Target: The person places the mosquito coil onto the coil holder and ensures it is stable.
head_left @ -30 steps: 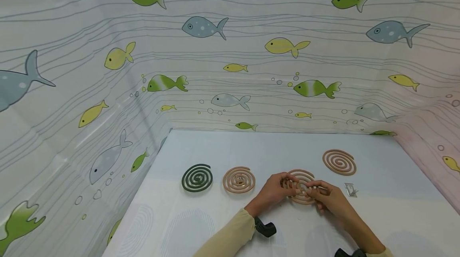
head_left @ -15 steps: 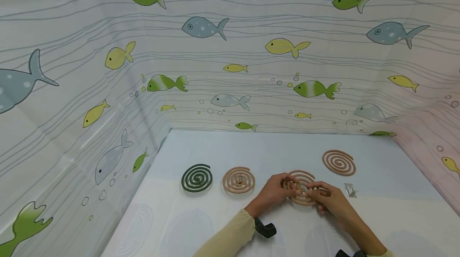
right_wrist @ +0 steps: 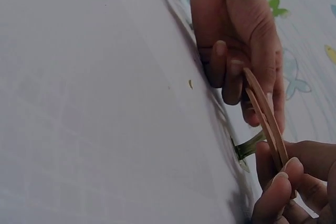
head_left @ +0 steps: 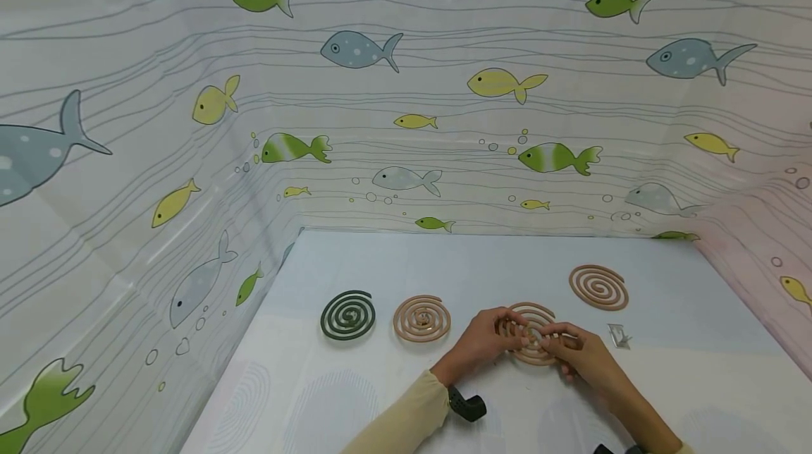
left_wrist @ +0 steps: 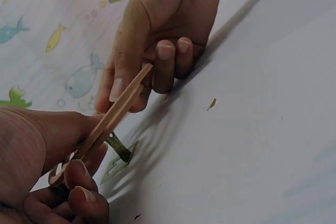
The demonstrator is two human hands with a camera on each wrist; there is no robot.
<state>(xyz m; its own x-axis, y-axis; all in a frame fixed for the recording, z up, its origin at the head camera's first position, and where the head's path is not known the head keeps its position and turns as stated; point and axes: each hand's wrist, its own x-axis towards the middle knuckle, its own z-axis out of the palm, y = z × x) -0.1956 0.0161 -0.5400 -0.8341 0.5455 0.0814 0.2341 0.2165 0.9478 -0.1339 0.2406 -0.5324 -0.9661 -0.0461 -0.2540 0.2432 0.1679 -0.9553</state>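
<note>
A: What are the hands doing?
B: The left hand [head_left: 483,335] and the right hand [head_left: 580,354] each pinch the held coil [left_wrist: 111,114] between thumb and fingers, one on either side.

A: Where is that coil, and how far along does it seem?
B: Right of centre, just above the white table [head_left: 469,264], over a small upright stand [left_wrist: 121,150]. I judge it partway onto that stand; fingers hide the centre, so I cannot tell whether it is fixed.

A: How does it look?
B: Reddish-brown and thin, a flat spiral with gaps between its rings. Seen edge-on, the rings sit slightly apart in height. No break shows, though fingers cover parts.

A: And further out?
B: To the left, the green coil [head_left: 348,315] and the second brown coil [head_left: 421,318] appear done, seemingly raised on stands. Behind and to the right, the far coil [head_left: 599,287] lies near a loose silvery stand [head_left: 619,336]; that pair seems left to do.
</note>
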